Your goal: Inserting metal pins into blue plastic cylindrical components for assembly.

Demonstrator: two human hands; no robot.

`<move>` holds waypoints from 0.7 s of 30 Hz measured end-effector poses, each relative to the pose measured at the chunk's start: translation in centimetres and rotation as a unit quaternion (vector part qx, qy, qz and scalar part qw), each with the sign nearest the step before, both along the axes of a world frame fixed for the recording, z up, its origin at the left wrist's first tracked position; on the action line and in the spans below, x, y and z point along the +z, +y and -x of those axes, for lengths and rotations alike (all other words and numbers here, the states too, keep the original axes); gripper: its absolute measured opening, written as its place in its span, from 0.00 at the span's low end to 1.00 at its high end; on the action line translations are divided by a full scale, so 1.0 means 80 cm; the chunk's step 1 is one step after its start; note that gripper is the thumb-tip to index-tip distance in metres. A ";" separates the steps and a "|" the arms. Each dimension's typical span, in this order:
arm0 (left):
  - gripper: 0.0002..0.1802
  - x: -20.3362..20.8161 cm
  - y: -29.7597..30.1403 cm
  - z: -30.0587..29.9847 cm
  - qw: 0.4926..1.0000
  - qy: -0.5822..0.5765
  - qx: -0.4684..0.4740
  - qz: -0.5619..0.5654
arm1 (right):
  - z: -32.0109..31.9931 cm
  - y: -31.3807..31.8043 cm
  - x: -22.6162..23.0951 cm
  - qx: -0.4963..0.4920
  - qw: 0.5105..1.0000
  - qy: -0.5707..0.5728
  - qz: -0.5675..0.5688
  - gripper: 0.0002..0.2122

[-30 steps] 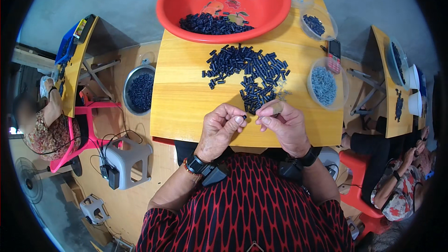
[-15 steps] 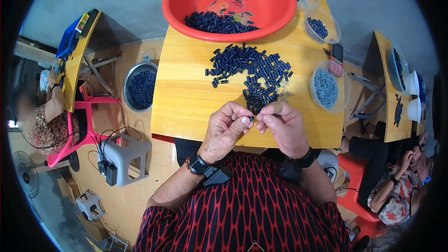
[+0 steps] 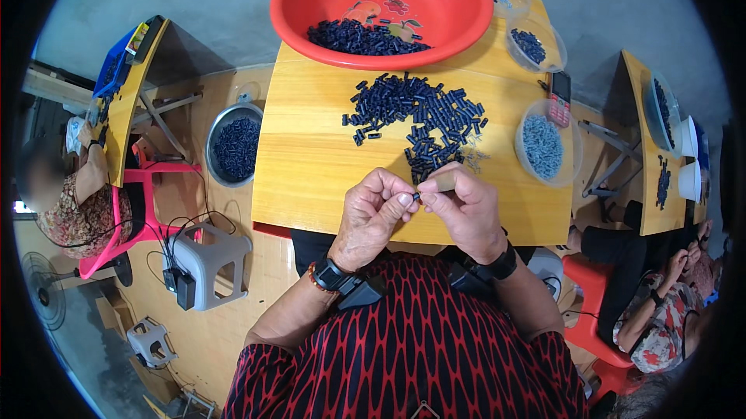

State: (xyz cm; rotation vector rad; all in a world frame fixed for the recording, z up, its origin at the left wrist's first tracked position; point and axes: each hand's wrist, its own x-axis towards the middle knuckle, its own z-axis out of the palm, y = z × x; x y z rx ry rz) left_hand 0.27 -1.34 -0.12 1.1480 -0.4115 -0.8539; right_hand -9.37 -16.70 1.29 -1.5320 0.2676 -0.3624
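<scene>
Just beyond the table's near edge, my left hand (image 3: 374, 213) pinches a small black plastic cylinder (image 3: 416, 197) between thumb and fingertips. My right hand (image 3: 470, 215) is closed in a pinch against that cylinder's end; whatever lies between its fingertips is too small to make out. A tan wrap covers part of its index finger. Right behind my fingers spreads a loose pile of black cylinders (image 3: 443, 112). A few small silvery screw-like pieces (image 3: 475, 156) lie at the pile's right side.
A large red basin (image 3: 458, 27) with more black cylinders stands at the back. On the right are a clear tub (image 3: 571, 156) of grey screw-like pieces, a phone (image 3: 559, 97) and another tub (image 3: 556, 58). A metal bowl (image 3: 214, 166) and grey stool (image 3: 206, 264) stand left; people sit at side tables.
My right hand has moved left, bringing its fingertips from a small gap up to the black cylinder. My left hand has barely shifted.
</scene>
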 end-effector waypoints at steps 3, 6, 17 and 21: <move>0.07 -0.002 0.001 -0.001 1.000 0.005 0.000 -0.010 | -0.006 -0.007 0.008 0.003 0.972 -0.055 0.230 0.02; 0.07 -0.014 0.000 0.001 0.999 0.044 0.003 0.011 | -0.005 -0.008 0.010 0.026 0.964 -0.057 0.260 0.03; 0.07 -0.025 -0.002 0.008 0.989 0.129 0.052 0.053 | -0.001 0.006 -0.014 0.041 0.999 -0.015 -0.015 0.06; 0.07 -0.028 -0.002 0.011 0.990 0.110 0.067 0.053 | -0.006 0.007 -0.012 0.039 0.998 -0.033 0.039 0.05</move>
